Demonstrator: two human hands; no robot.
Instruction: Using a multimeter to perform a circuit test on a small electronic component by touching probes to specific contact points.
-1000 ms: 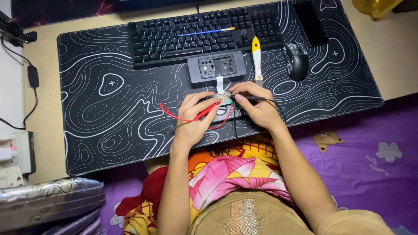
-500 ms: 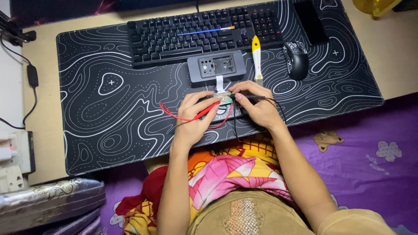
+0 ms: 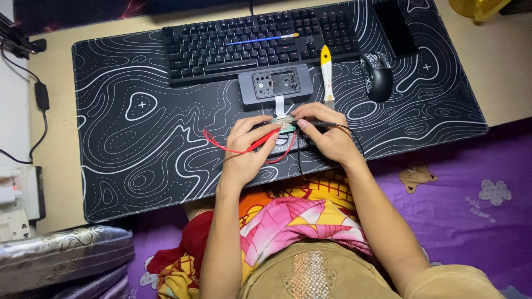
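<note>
Together, left hand (image 3: pixel 246 152) pinches thin red probe (image 3: pixel 263 141); right hand (image 3: pixel 327 135) grips black probe (image 3: pixel 318 123) on small circuit board (image 3: pixel 284 126).

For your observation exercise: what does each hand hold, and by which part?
The left hand holds a red test probe by its shaft; the right hand holds a black test probe likewise, tips at a small circuit board.

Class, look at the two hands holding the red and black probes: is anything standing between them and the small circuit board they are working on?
Nothing visible does. The left hand with the red probe and the right hand with the black probe meet directly at the small circuit board.
</note>
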